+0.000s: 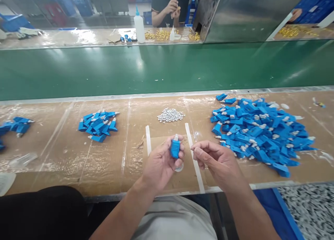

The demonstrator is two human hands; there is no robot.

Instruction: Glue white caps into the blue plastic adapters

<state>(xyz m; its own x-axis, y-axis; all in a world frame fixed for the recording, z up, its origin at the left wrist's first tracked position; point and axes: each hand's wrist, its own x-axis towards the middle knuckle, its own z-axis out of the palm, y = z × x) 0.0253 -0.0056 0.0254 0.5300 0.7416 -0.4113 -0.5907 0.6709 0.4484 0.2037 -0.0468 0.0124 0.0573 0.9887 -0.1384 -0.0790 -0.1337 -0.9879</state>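
My left hand (160, 160) is closed around a blue plastic piece (175, 149) with ridges on its face and a pale tip pointing up. To its right, my right hand (216, 160) has thumb and index finger pinched together; whatever lies between them is too small to make out. A small heap of grey-white pellets (171, 115) lies on the table beyond my hands. Close by on the right is a large pile of similar blue pieces (261, 132) with pale tips. Part of a clear round item (179, 168) shows below my left fingers.
A smaller group of blue pieces (98, 124) lies left, with more at the far left edge. White tape strips (195, 160) flank my hands. Beyond the table runs a green belt (167, 68). Across it, a person (171, 8) handles something gold-coloured near a white bottle (139, 27).
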